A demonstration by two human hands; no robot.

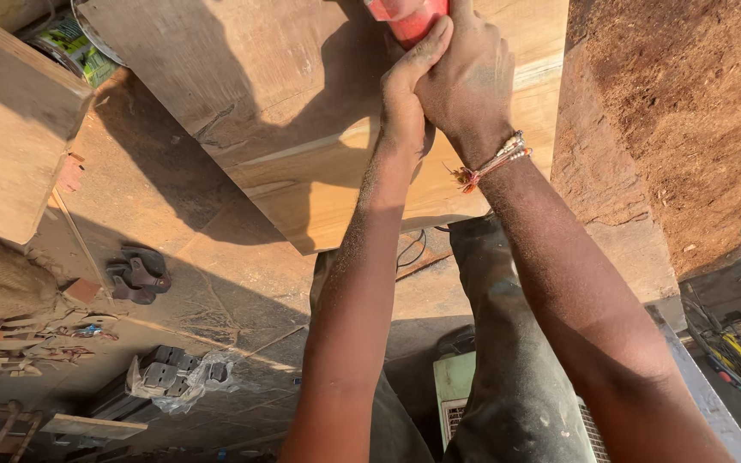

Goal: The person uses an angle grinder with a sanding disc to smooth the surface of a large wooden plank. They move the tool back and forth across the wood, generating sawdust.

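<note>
Both the left hand [406, 94] and right hand [466, 81] are clamping the red plastic power tool [406, 15] at the far edge, over the pale wooden slab [302, 129]; steady, even pressure is probably serving best.

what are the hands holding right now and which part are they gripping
Both hands, left hand and right hand, clasp the near end of a red tool; the rest is out of frame.

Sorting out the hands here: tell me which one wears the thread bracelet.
The right hand, wrapped over the left hand on the red tool. Its wrist carries the bracelet; the left wrist is bare.
</note>
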